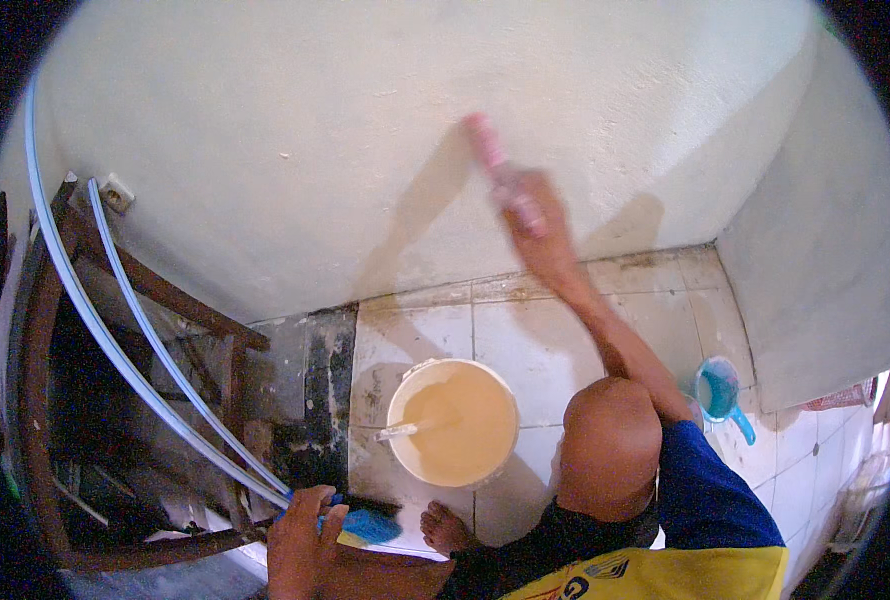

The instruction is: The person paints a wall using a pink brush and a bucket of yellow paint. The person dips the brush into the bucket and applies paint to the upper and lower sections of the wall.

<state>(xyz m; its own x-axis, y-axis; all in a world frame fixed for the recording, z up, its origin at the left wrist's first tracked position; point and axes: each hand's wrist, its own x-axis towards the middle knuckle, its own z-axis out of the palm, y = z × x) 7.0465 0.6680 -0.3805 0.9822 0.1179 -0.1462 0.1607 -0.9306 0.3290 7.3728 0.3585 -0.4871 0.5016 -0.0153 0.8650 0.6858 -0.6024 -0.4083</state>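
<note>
My right hand [542,221] is raised in front of the pale wall [302,97], closed around a pink hand tool [484,141]. Motion blurs the tool; it may be a brush or small roller, and whether it touches the wall is unclear. Below stands a round white bucket [511,442] of peach-coloured liquid [464,420]. A light stick or handle [398,432] lies across its left rim. My left hand [302,529] rests by my left knee, fingers bent and a little apart, with nothing visible in its grip. A blue bristly item [370,525] shows just beyond its fingers.
Two long, pale blue-white strips [126,367] curve down the left side, past a dark wooden frame [167,289]. A wall socket [117,193] sits above. On the tiles [535,337] at right is a turquoise dipper [719,390]. The right wall [812,300] meets the painted one in a corner.
</note>
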